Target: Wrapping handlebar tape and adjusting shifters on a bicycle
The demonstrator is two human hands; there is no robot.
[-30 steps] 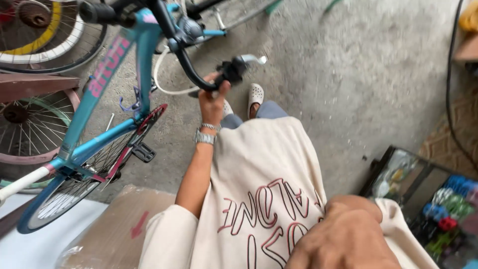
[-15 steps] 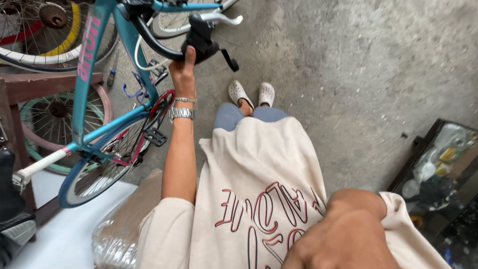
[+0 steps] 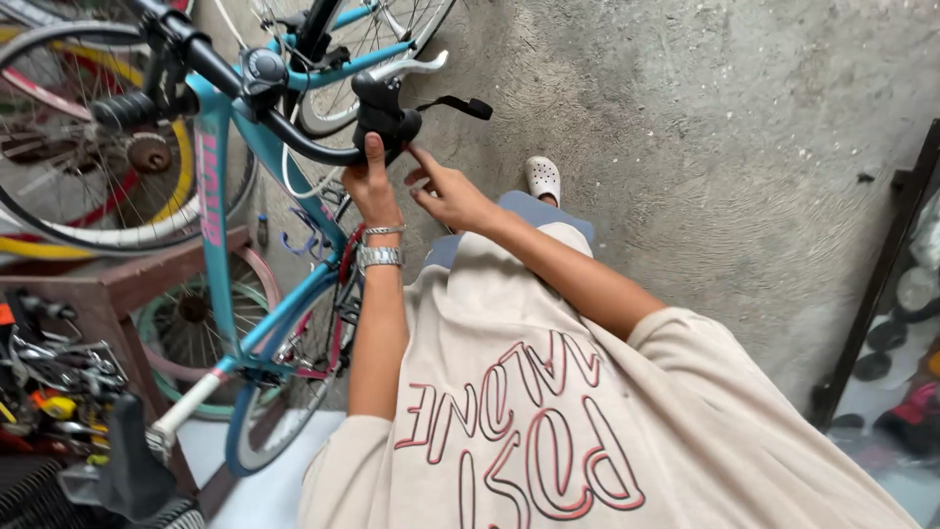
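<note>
Black handlebar (image 3: 294, 145) in our left hand (image 3: 370, 181), grip clenched | right hand (image 3: 446, 194) newly arrived beside it, fingers loose | brake lever (image 3: 409, 67) now within reach.

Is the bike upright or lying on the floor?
Upright: the bike stands with its handlebar on top, gripped by the left hand.

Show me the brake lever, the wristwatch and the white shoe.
brake lever (image 3: 411, 67), head view, middle of the silver blade.
wristwatch (image 3: 378, 257), head view, metal band on the wrist.
white shoe (image 3: 542, 178), head view, its top.
</note>
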